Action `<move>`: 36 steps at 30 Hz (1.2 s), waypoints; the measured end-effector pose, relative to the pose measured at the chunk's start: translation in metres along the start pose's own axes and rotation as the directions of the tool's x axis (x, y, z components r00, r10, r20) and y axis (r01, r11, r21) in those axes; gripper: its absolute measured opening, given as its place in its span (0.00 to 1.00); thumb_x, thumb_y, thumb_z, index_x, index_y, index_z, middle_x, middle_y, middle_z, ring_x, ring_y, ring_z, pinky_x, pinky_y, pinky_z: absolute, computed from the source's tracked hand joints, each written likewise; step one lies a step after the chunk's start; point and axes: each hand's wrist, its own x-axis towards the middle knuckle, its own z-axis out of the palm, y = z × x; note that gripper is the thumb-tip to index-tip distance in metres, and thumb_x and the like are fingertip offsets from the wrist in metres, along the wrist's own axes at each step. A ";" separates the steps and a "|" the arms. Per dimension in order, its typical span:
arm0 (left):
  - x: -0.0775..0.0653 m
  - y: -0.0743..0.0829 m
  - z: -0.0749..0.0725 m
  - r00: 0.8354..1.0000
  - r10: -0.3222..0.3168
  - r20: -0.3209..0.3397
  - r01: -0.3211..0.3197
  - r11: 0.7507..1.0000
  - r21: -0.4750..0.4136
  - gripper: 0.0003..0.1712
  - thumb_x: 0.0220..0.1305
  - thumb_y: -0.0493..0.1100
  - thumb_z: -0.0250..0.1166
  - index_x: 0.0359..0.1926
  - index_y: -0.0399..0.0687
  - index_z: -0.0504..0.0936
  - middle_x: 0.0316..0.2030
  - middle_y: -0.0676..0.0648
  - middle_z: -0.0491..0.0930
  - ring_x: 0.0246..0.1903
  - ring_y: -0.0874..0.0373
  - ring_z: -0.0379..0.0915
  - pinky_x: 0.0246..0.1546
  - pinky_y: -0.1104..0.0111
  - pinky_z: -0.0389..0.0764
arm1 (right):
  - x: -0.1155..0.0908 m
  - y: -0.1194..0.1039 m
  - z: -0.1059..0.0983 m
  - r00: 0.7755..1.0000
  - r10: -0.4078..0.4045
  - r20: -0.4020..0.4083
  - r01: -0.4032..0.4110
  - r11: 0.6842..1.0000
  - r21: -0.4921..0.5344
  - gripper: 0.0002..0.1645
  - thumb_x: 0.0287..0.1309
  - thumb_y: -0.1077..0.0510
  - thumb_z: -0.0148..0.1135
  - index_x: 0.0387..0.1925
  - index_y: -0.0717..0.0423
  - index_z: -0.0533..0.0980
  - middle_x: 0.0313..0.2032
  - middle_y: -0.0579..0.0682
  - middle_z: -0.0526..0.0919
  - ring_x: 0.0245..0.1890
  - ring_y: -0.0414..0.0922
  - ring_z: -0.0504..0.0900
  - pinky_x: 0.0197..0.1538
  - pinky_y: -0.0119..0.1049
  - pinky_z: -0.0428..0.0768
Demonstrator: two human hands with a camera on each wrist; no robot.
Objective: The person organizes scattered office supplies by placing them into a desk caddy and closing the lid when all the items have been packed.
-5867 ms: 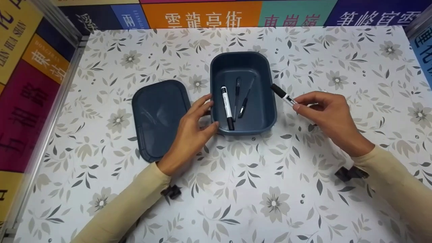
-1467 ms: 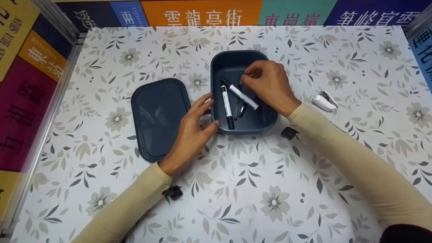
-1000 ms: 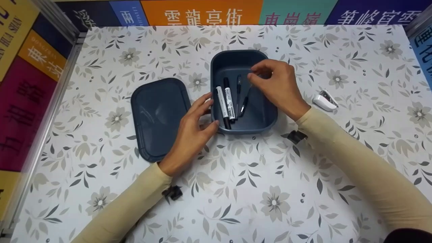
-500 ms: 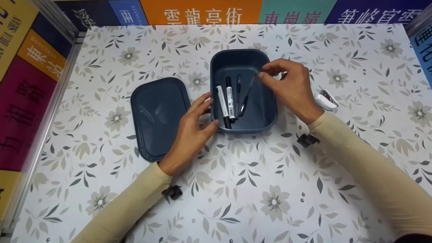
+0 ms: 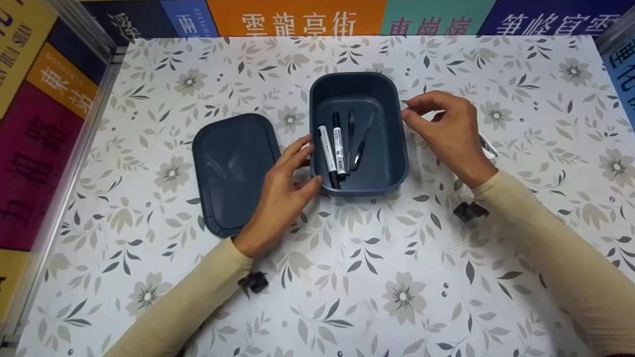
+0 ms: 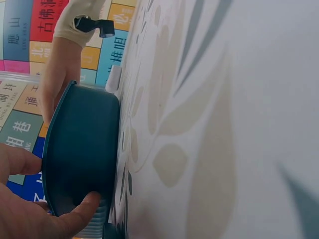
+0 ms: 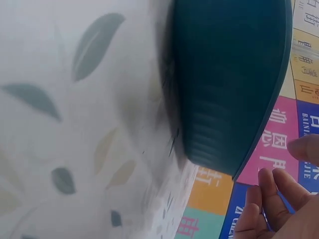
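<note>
Observed dark blue-grey, round-cornered box [image 5: 382, 163] on counter [image 5: 307, 317], long axis near-to-far. Noted inside, roughly lengthwise: left marker [image 5: 326, 148], white, black end nearward; right marker [image 5: 339, 148], white, long black end farward; plus two thin pens [image 5: 358, 156]. Saw left grip [image 5: 280, 196] wide, touching box's left wall; right grip [image 5: 446, 131] narrow, unloaded, just beside right rim.

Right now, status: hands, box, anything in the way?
Left hand touching dark blue box. Right hand empty, at its right side. Two markers, two pens inside. Lid off, to the left; nothing blocking the box.
</note>
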 end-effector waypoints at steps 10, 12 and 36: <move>0.000 0.000 0.000 1.000 -0.006 0.002 0.006 1.000 -0.007 0.35 0.69 0.28 0.67 0.76 0.26 0.73 0.82 0.43 0.67 0.65 0.43 0.80 0.64 0.57 0.85 | -0.002 0.012 -0.017 0.998 0.050 -0.033 -0.051 0.998 -0.033 0.12 0.65 0.52 0.79 0.46 0.51 0.93 0.41 0.40 0.93 0.39 0.38 0.86 0.45 0.28 0.78; 0.000 0.000 -0.001 1.000 -0.012 0.005 0.012 1.000 -0.009 0.35 0.69 0.28 0.67 0.76 0.26 0.72 0.82 0.43 0.66 0.65 0.43 0.80 0.64 0.58 0.85 | -0.002 0.016 -0.021 0.998 0.053 -0.038 -0.055 0.998 -0.038 0.12 0.65 0.52 0.79 0.47 0.51 0.92 0.43 0.42 0.93 0.40 0.37 0.87 0.46 0.28 0.78; 0.000 0.003 -0.001 1.000 -0.028 0.001 0.028 1.000 -0.010 0.35 0.70 0.28 0.67 0.76 0.26 0.72 0.82 0.44 0.67 0.65 0.43 0.80 0.66 0.55 0.84 | -0.016 0.053 -0.078 0.986 0.157 -0.059 -0.164 0.974 -0.156 0.20 0.65 0.46 0.80 0.55 0.48 0.91 0.51 0.41 0.93 0.49 0.37 0.84 0.52 0.26 0.74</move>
